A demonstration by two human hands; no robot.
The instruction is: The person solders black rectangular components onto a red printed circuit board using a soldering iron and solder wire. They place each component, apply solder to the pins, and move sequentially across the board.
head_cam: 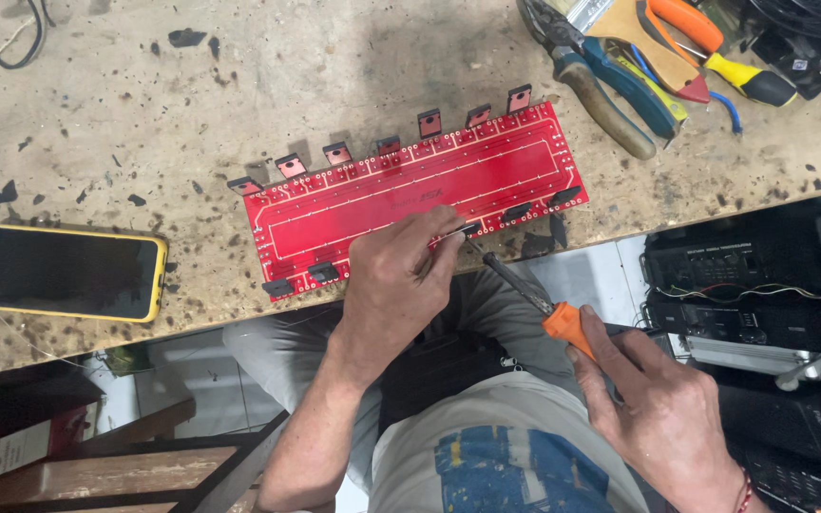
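Here, at the red circuit board's (410,195) near edge, left hand (393,285) pinches solder wire (448,234); right hand (653,404) grips soldering iron (525,290).

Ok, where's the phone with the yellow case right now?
In the head view the phone lies face up on the left of the stained workbench, near its front edge, left of the red circuit board and apart from it.

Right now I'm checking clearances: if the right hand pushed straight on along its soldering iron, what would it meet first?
Probably the left hand's fingers at the red circuit board's near edge; depth is unclear.
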